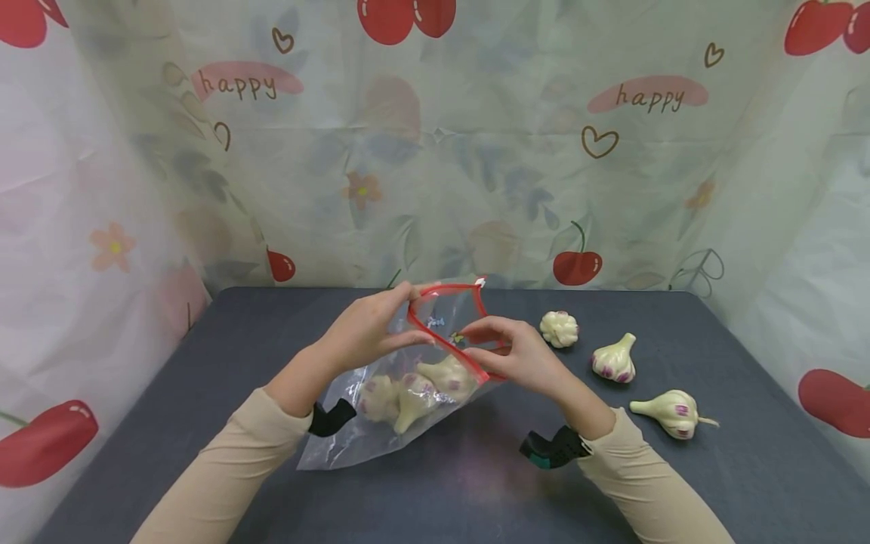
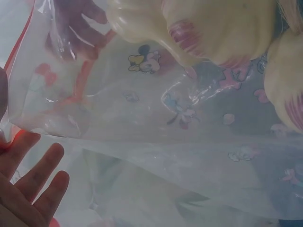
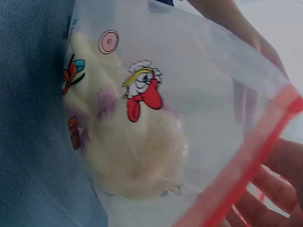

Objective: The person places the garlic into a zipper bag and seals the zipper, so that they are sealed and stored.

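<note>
A clear zip bag point(image 1: 367, 446) with a red zip edge point(image 1: 442, 341) leans on the table, its mouth spread. Three garlic bulbs lie inside: one at left point(image 1: 377, 398), one in the middle point(image 1: 414, 394) and one by the mouth point(image 1: 450, 378). My left hand point(image 1: 363, 325) grips the bag by its edge at the far left of the mouth. The right hand point(image 1: 519, 355) has its fingers at the mouth, thumb and fingertips apart, with nothing seen between them. In the right wrist view, the fingers point(image 3: 270, 189) show behind the red edge.
To the right on the dark table point(image 1: 245, 363) lie three more garlic bulbs: a round one point(image 1: 559, 329), one with its stem up point(image 1: 615, 358) and one on its side point(image 1: 669, 412). A printed curtain point(image 1: 442, 166) stands behind and at both sides.
</note>
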Demonstrator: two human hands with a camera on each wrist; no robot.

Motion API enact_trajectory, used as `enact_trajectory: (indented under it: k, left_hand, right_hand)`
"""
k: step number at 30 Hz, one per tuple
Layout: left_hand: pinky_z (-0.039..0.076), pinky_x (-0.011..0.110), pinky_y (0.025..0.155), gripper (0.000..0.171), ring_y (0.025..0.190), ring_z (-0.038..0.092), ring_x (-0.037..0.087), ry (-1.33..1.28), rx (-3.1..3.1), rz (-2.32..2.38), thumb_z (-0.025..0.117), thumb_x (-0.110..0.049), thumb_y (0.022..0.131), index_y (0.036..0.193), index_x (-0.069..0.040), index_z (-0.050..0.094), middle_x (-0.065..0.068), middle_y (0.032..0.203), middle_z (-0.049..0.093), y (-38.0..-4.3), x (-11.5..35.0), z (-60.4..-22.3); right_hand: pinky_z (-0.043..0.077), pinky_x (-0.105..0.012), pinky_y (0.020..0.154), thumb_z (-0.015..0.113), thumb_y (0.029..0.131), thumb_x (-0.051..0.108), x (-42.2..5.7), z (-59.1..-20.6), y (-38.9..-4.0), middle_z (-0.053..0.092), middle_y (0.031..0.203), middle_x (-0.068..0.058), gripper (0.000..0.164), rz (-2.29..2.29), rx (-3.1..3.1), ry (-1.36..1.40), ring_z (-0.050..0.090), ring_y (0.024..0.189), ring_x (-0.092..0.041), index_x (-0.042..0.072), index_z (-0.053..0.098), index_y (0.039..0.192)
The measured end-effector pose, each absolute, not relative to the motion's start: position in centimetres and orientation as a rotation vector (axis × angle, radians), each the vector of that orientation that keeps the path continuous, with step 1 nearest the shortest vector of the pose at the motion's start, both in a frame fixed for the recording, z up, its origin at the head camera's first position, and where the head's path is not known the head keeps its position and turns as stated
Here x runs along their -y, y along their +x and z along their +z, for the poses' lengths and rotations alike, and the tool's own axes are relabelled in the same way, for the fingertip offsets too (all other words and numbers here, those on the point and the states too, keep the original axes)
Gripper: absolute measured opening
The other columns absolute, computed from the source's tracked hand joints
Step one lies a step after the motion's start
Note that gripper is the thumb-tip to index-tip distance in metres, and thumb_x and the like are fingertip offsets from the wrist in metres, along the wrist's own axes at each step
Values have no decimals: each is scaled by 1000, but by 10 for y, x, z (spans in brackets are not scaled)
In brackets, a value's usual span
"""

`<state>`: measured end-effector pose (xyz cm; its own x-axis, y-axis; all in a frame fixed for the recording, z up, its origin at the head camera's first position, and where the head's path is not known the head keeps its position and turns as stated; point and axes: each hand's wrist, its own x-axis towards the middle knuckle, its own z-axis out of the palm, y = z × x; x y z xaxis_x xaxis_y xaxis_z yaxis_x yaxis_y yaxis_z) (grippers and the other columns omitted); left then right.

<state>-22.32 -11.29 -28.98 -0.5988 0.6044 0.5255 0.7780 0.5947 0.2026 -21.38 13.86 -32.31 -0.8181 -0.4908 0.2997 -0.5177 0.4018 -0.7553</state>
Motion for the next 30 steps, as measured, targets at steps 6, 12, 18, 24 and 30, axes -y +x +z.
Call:
enact_trajectory:
  k: [6, 12, 18, 24, 30]
  left_hand:
    - [36, 21, 55, 44, 56, 39, 10, -1088, 2444, -582, 77, -32, 74, 97, -9, 47, 5, 80, 61, -223, 114, -290]
    - [35, 21, 55, 44, 57, 39, 9, -1074, 2455, -575, 77, -31, 75, 98, -10, 47, 2, 79, 60, -223, 115, -290]
    - [35, 22, 55, 42, 57, 38, 10, -1073, 2448, -588, 78, -29, 75, 96, -10, 46, 2, 80, 60, -222, 116, -290]
    - [34, 22, 55, 42, 56, 37, 9, -1076, 2458, -598, 78, -28, 75, 96, -11, 46, 2, 80, 60, -222, 116, -290]
    - [34, 22, 54, 42, 55, 36, 9, -1078, 2460, -608, 77, -28, 75, 97, -11, 46, 2, 79, 60, -222, 116, -291]
  right_hand:
    - [51, -26, 82, 68, 86, 16, -150, -321, -213, 66, 111, -15, 31, 1435, 2625, 858, 63, 101, -23, 3, 63, 113]
    - [53, -27, 80, 68, 85, 16, -164, -322, -214, 67, 107, -14, 29, 1428, 2626, 808, 64, 97, -18, 3, 64, 111]
    - [53, -24, 79, 69, 85, 19, -184, -322, -212, 66, 107, -8, 27, 1371, 2639, 703, 61, 92, 1, 9, 65, 109]
    - [51, -20, 80, 68, 86, 20, -206, -324, -211, 64, 111, -8, 27, 1313, 2662, 620, 59, 91, 8, 9, 64, 110]
    - [50, -17, 79, 66, 88, 20, -224, -322, -207, 62, 117, -12, 29, 1302, 2663, 581, 58, 91, 12, 5, 63, 113]
